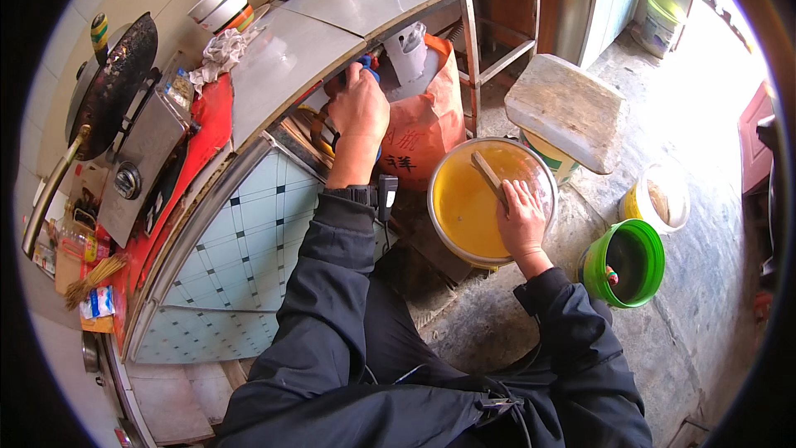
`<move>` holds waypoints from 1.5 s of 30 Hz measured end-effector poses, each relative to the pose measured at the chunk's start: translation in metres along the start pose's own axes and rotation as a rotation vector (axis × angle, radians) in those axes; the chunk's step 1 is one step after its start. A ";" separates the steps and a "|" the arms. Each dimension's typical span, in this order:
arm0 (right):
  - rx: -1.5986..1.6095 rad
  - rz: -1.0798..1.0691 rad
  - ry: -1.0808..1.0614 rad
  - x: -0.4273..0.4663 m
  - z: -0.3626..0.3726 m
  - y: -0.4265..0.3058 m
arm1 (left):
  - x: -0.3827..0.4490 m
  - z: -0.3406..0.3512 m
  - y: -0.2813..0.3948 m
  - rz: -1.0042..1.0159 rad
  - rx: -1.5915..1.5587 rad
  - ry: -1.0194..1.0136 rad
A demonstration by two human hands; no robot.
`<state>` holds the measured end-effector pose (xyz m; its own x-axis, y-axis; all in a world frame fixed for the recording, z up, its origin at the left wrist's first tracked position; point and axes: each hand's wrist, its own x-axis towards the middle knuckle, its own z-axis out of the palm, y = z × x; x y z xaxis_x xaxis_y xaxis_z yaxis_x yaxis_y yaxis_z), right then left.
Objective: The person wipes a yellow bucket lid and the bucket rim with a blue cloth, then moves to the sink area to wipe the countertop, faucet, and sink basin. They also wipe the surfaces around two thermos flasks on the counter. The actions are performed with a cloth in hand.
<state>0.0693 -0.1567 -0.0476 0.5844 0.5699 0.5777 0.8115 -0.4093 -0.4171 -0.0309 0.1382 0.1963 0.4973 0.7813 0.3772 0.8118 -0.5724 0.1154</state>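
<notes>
Under the tiled counter, my left hand [359, 102] is raised at a blue knob-like part [371, 70]; its fingertips are partly hidden, so I cannot tell whether they grip it. Just right of it stands a gas cylinder's pale, slotted collar [407, 56], with an orange-red bag [429, 118] bearing writing around the cylinder. My right hand [522, 214] lies flat with spread fingers on the clear lid [460, 199] of a round yellow container. The fingertips are beside a wooden bar handle [490, 177] on that lid.
Left, a gas stove [146, 168] carries a blackened wok [124, 81]. A tiled cabinet door [239, 242] stands near my left forearm. On the floor at right are a green bucket [656, 264] with dark contents, a yellow-white tub [679, 199] and a board-topped bucket [550, 158]. A metal frame [471, 62] supports the counter.
</notes>
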 end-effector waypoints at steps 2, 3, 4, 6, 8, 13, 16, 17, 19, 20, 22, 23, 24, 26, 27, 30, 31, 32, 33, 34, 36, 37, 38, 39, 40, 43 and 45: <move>-0.001 0.003 0.001 0.001 0.001 0.001 | -0.007 0.003 -0.005 0.023 -0.009 0.015; -0.006 0.000 0.002 0.001 0.000 0.001 | -0.012 0.006 -0.008 0.052 -0.051 0.058; -0.009 -0.004 0.002 0.001 0.000 0.002 | -0.018 0.008 -0.013 0.080 -0.090 0.101; -0.008 -0.004 0.006 -0.001 0.000 0.003 | -0.033 0.006 -0.017 0.084 -0.165 0.124; -0.012 -0.004 0.016 -0.001 0.001 0.007 | -0.041 0.009 -0.020 0.049 -0.223 0.235; -0.003 -0.019 0.030 0.001 0.002 -0.001 | -0.023 0.018 -0.030 -0.124 -0.240 0.301; 0.013 -0.012 0.019 0.000 0.002 0.003 | -0.036 0.026 -0.017 -0.115 -0.249 0.334; 0.010 -0.011 0.014 0.000 0.003 0.005 | -0.040 0.026 -0.016 -0.069 -0.232 0.363; 0.012 -0.005 0.010 0.000 0.003 0.003 | -0.049 0.019 -0.015 -0.008 -0.282 0.238; 0.017 -0.008 0.006 0.000 0.003 0.001 | -0.056 0.026 -0.020 0.078 -0.250 0.221; 0.004 -0.003 0.007 0.000 0.001 0.007 | -0.083 0.017 -0.001 0.204 -0.237 0.113; 0.002 -0.006 0.005 0.000 0.001 0.005 | -0.098 0.011 -0.001 0.313 -0.206 0.118; -0.003 -0.006 0.007 0.000 0.000 0.005 | -0.114 -0.004 0.001 0.354 -0.148 0.121; 0.012 -0.014 0.019 0.000 0.002 0.001 | -0.136 -0.045 -0.014 0.415 -0.092 0.229; 0.013 -0.013 0.021 -0.001 0.003 0.003 | -0.143 -0.062 -0.024 0.446 -0.073 0.281; 0.014 -0.005 0.024 -0.002 0.002 0.003 | -0.156 -0.113 -0.056 0.449 0.131 0.445; 0.007 0.001 0.025 -0.002 0.000 0.004 | -0.157 -0.122 -0.066 0.426 0.218 0.464; -0.003 0.010 0.027 -0.001 -0.002 0.007 | -0.156 -0.121 -0.077 0.415 0.275 0.421; 0.008 0.017 0.032 -0.001 -0.002 0.005 | -0.160 -0.116 -0.081 0.414 0.306 0.358; 0.014 0.018 0.023 0.000 -0.003 0.004 | -0.165 -0.108 -0.084 0.415 0.333 0.295; 0.026 0.026 0.007 -0.003 -0.003 0.001 | -0.172 -0.082 -0.088 0.434 0.364 0.150; 0.030 0.028 0.003 -0.003 -0.001 -0.002 | -0.178 -0.065 -0.090 0.438 0.379 0.063; 0.029 0.030 0.005 -0.001 -0.001 -0.002 | -0.183 -0.047 -0.093 0.445 0.383 -0.023; 0.033 0.021 0.001 0.000 -0.002 -0.005 | -0.190 -0.032 -0.098 0.447 0.379 -0.112; 0.041 0.016 0.018 0.002 0.000 -0.009 | -0.194 -0.022 -0.103 0.439 0.353 -0.196; 0.030 0.009 0.032 0.002 0.000 -0.003 | -0.193 -0.006 -0.097 0.399 0.052 -0.312; 0.009 0.013 0.033 -0.001 0.000 -0.001 | -0.188 -0.012 -0.091 0.397 -0.210 -0.276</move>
<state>0.0678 -0.1569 -0.0481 0.5945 0.5409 0.5950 0.8040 -0.4095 -0.4311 -0.2018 0.0404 0.1263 0.8394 0.5142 0.1761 0.4796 -0.8532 0.2049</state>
